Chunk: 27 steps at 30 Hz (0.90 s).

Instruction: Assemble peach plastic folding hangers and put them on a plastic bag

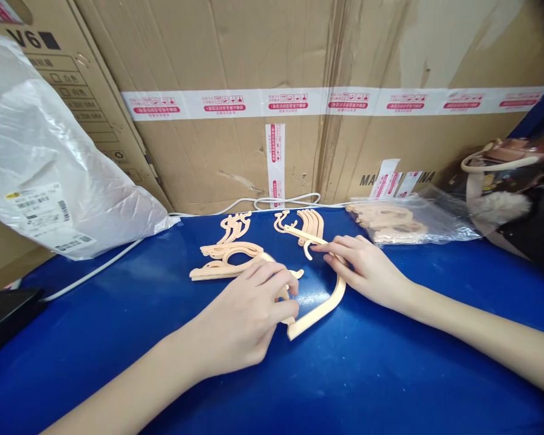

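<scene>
A beige plastic folding hanger point(320, 310), with one curved arm swung out, lies low over the blue table between my hands. My right hand point(367, 266) pinches its upper stretch with thumb and fingers, beside a small hook-shaped end point(307, 250). Curled fingers of my left hand point(254, 314) close on the hanger's near-left part, which they mostly hide. Just beyond my left hand rests a pair of folded beige hangers point(224, 270). Farther back are a cluster of loose beige hooks point(236, 227) and a stack of curved hanger arms point(315, 223).
A clear plastic bag point(444, 220) with more beige parts lies at the back right, near a dark bag point(521, 205). A white plastic sack point(49, 157) leans at the left. Cardboard boxes point(217, 54) wall off the back, with a white cable point(249, 200) along them.
</scene>
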Motion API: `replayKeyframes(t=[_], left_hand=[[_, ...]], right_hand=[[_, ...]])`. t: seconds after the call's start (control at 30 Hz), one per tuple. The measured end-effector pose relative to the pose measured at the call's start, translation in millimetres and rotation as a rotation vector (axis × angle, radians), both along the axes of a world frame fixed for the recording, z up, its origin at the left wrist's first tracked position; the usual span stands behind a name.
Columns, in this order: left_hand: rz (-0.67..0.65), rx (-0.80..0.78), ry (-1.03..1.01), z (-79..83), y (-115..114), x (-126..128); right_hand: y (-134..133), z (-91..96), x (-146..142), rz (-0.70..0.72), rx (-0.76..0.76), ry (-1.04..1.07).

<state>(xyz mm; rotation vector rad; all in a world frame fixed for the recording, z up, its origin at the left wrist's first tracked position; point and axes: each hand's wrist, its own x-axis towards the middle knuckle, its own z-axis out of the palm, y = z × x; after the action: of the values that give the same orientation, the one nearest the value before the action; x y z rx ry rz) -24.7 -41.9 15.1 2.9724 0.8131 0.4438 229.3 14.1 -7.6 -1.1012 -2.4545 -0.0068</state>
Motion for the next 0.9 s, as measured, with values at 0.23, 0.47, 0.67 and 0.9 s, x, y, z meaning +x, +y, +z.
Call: replayKeyframes(t=[0.23, 0.47, 0.67, 0.9], left_hand=[[-0.01, 0.054, -0.012, -10.9, 2.7, -0.4], [0.015, -0.13, -0.03, -5.0, -3.7, 5.0], [0.015, -0.142, -0.03, -7.8, -6.3, 7.1], [-0.01, -0.178, -0.039, -5.2, -10.0, 7.8]], right_hand=[[-2.0, -1.2, -1.9, 0.001, -0.045, -0.006], [-3.1, -0.4, -3.4, 0.02, -0.037, -0.005], [-5.6, -0.1, -5.8, 0.125, 0.01, -0.051], [-13.4, -4.4, -6.5, 0.379, 0.001, -0.042]])
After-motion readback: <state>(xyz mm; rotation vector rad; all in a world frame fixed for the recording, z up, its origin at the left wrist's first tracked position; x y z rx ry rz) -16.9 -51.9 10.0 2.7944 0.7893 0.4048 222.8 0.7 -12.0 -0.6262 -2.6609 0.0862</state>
